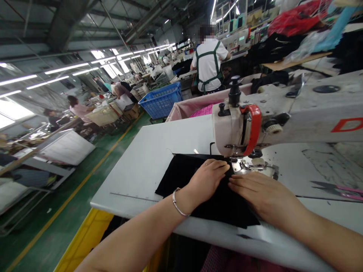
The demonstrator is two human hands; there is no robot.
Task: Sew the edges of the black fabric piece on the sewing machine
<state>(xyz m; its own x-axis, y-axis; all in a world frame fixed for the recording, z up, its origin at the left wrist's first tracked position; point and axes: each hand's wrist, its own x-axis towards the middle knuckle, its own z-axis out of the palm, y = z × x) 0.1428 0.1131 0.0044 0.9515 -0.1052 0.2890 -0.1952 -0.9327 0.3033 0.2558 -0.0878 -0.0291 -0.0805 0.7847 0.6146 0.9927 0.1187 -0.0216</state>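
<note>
A piece of black fabric [181, 173] lies on the white sewing table, its right edge by the presser foot [237, 166] of a sewing machine [295, 102]. My left hand [208, 175], with a bracelet at the wrist, presses down on the fabric just left of the foot, fingers together and bent. In front of the foot, my right hand [261, 190] has its closed fingertips at the fabric's right edge. Both thumbs are mostly hidden. The fabric's near corner reaches the table's front edge. The needle cannot be made out.
Scissors with pink handles [340, 190] lie on the table [127, 170] at right. A ruler scale marks the table's left part. Beyond stand a pink-lined bin [184, 104] and a blue basket [161, 100]. A yellow crate [85, 241] sits below left. A co-worker [208, 62] faces away.
</note>
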